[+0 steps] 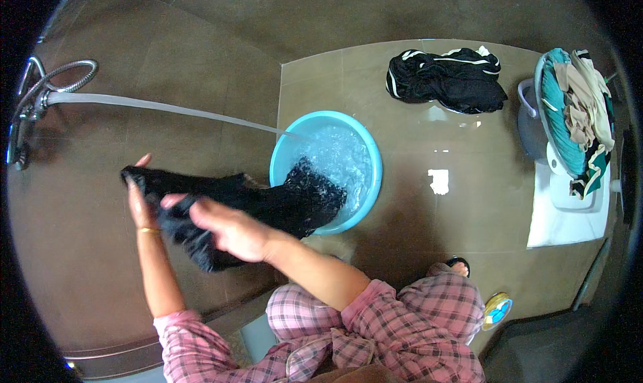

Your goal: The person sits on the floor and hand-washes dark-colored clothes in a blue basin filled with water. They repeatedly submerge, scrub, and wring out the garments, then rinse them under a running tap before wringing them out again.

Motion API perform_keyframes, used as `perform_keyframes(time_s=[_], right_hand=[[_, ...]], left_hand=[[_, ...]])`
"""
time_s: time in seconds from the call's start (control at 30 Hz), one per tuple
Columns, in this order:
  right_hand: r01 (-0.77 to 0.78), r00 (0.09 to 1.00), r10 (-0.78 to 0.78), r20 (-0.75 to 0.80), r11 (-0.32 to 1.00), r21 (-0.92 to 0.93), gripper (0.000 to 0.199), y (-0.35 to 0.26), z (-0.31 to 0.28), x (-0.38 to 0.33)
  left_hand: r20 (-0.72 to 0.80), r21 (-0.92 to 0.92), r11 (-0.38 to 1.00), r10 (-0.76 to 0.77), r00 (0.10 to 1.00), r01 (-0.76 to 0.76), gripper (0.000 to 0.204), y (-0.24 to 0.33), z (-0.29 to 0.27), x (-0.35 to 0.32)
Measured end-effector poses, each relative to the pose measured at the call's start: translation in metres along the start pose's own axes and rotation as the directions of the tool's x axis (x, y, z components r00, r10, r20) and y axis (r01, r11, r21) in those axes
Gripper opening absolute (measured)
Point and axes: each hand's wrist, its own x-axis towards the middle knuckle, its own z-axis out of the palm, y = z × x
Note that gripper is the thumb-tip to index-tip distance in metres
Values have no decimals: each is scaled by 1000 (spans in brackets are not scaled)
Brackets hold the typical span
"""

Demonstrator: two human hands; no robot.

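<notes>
A wet black garment (251, 199) stretches from my hands down into a round light-blue basin (377, 182), its lower end lying in the bubbling water. My left hand (139, 202) holds the far left end up, partly hidden behind the cloth. Slightly blurred, my right hand (231, 232) grips a bunched part of the same garment, with loose folds hanging below. Water (181, 112) shoots in a stream from a wall tap (40, 102) at the left and lands in the basin. The exact kind of garment cannot be made out.
Black clothes with white stripes (445, 82) lie heaped on the wet tiled floor (408, 215). At right, a tub piled with clothes (583, 115) stands beside a grey bucket (532, 125) and a white floor fixture (569, 209). A yellow-and-blue round container (497, 311) is near my foot.
</notes>
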Motion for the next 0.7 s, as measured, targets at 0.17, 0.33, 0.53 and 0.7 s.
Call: perform_keyframes(time_s=[0.17, 0.33, 0.53, 0.7], right_hand=[[512, 646, -352, -677, 858, 43, 44, -40, -116, -50], [229, -48, -319, -946, 919, -322, 57, -47, -201, -118], [-677, -113, -891, -439, 393, -623, 62, -27, -256, -140], [-66, -196, -418, -887, 908, -414, 61, -30, -271, -154]], left_hand=[[309, -145, 967, -155, 938, 208, 42, -111, 139, 35], [272, 259, 945, -269, 924, 199, 32, -253, 229, 59], [445, 433, 856, 68, 893, -281, 43, -319, 325, 45], [776, 530, 752, -243, 582, -392, 37, -363, 328, 48]])
